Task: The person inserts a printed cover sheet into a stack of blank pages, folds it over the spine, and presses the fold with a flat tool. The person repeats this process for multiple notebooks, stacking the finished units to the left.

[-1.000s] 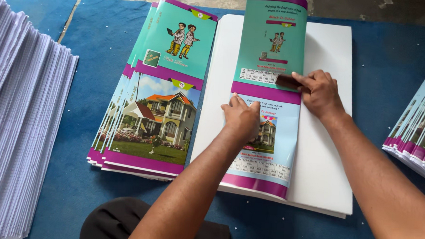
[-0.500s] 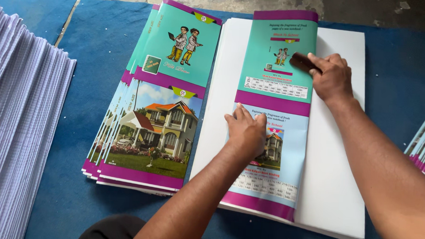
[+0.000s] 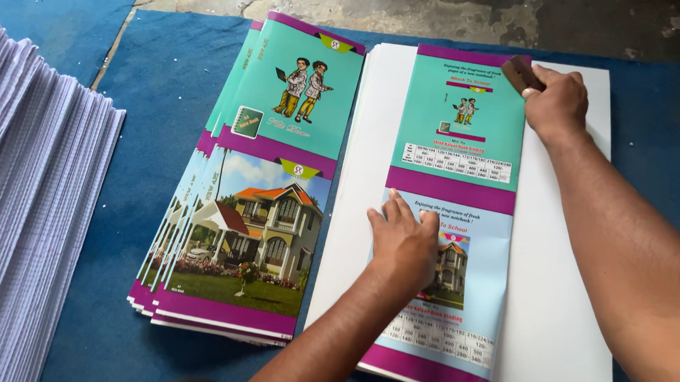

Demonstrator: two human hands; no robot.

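My left hand point(image 3: 403, 239) lies flat, fingers spread, on the lower half of a printed notebook cover sheet point(image 3: 457, 127) in teal, light blue and purple. That sheet rests on a stack of white paper point(image 3: 557, 300). My right hand point(image 3: 556, 101) grips a small dark brown block point(image 3: 518, 72) and presses it against the sheet's top right corner. To the left lies a fanned pile of similar cover sheets point(image 3: 255, 210) showing a house picture and two cartoon figures.
A tall stack of white ruled pages point(image 3: 25, 223) fills the left edge. Everything lies on a blue mat point(image 3: 161, 76). Bare concrete floor point(image 3: 409, 11) runs along the top.
My right hand has slid the brown block up along the sheet's right edge from the middle to the top corner. My left hand has stayed pressed on the lower half.
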